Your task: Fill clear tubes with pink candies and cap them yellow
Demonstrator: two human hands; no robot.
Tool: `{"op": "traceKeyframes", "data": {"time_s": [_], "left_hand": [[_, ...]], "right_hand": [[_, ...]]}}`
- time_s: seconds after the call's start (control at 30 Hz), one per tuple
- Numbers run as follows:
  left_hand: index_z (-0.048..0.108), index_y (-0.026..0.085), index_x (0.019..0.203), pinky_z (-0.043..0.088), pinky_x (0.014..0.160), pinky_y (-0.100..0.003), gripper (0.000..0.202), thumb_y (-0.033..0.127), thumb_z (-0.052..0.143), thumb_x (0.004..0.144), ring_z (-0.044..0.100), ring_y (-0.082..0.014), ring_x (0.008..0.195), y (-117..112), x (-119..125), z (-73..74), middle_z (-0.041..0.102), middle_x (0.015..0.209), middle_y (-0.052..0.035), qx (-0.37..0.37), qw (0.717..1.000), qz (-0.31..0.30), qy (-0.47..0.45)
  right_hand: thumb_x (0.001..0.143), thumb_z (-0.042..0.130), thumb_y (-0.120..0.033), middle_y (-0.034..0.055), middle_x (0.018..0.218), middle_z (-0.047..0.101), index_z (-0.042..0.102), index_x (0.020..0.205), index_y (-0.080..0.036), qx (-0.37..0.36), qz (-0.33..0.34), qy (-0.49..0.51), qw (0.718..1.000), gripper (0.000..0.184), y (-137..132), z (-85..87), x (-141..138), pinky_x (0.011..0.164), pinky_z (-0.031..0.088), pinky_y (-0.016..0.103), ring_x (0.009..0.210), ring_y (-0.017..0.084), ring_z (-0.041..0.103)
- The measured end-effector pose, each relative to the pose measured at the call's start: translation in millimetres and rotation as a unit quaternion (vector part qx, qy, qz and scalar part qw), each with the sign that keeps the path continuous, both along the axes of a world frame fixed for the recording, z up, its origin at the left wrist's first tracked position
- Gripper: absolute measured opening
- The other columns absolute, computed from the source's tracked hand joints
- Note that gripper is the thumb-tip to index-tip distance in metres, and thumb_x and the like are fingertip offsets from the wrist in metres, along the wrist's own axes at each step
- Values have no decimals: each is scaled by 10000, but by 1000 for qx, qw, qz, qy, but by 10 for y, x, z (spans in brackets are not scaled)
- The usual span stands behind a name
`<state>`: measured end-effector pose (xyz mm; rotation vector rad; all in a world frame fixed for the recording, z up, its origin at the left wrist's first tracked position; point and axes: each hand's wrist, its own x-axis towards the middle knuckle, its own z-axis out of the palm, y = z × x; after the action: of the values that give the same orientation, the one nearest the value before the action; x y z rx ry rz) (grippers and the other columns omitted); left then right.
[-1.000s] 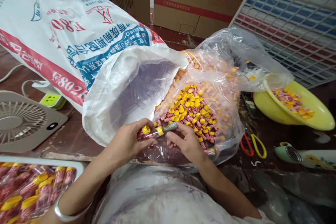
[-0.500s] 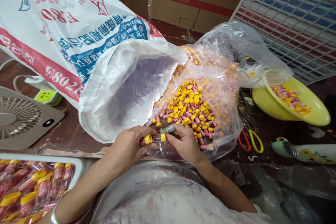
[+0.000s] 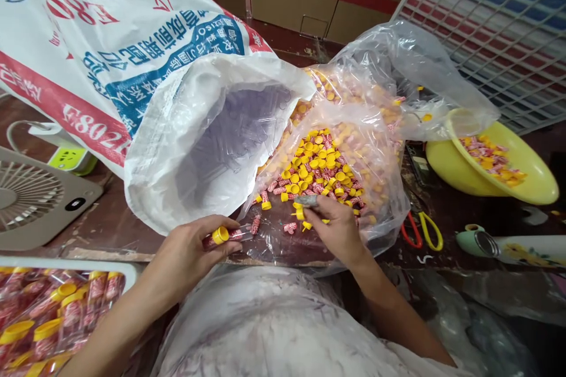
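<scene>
My left hand (image 3: 190, 247) is closed around a capped tube (image 3: 220, 235) with a yellow lid and a clear open tube (image 3: 241, 233) beside it. At the open tube's mouth lies a small red-and-white wrapped piece (image 3: 255, 224). My right hand (image 3: 340, 227), one finger wrapped in grey, pinches a yellow cap (image 3: 299, 211) over the table's near edge. Another wrapped piece (image 3: 289, 228) lies on the tabletop between the hands. Just beyond is a heap of yellow-capped red-and-white pieces (image 3: 321, 162), spilling from a clear plastic bag (image 3: 380, 188).
A white woven sack (image 3: 154, 188) lies at left, its mouth open on clear tubes. Around it are a fan (image 3: 39, 194), a tray (image 3: 132, 271) of filled tubes, a yellow bowl (image 3: 530, 174), scissors (image 3: 431, 232), a flask (image 3: 526, 256) and a wire rack (image 3: 486, 41).
My hands have moved apart. The yellow cap has come away from the clear tube with my right hand, while the tube stays in my left. Wrapped pieces now show near the tube's mouth.
</scene>
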<state>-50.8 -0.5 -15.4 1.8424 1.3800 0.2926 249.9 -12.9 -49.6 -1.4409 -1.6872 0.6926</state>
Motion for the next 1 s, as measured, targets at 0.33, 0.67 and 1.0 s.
{"op": "traceKeyframes", "data": {"time_s": [0.33, 0.67, 1.0], "left_hand": [[725, 180, 1046, 543, 742, -362, 206, 103, 577, 924, 633, -294, 1007, -122, 604, -92, 721, 1084, -102, 248, 928, -180, 214], [681, 163, 1175, 555, 730, -343, 448, -25, 475, 825, 621, -263, 942, -108, 306, -179, 716, 1065, -99, 373, 902, -128, 174], [663, 257, 1185, 527, 781, -341, 314, 440, 513, 979, 685, -248, 923, -352, -29, -261, 708, 1047, -59, 280, 959, 10, 48]], "right_hand": [[955, 428, -14, 75, 983, 648, 634, 864, -186, 46, 102, -219, 969, 283, -14, -134, -225, 810, 514, 294, 899, 198, 628], [1054, 457, -165, 76, 986, 657, 622, 939, -188, 47, 79, -296, 951, 202, -195, 5, 77, 785, 488, 291, 898, 201, 645], [989, 632, -224, 38, 904, 658, 611, 908, -195, -24, 48, -414, 909, 88, -478, 123, 473, 648, 427, 297, 792, 205, 644]]}}
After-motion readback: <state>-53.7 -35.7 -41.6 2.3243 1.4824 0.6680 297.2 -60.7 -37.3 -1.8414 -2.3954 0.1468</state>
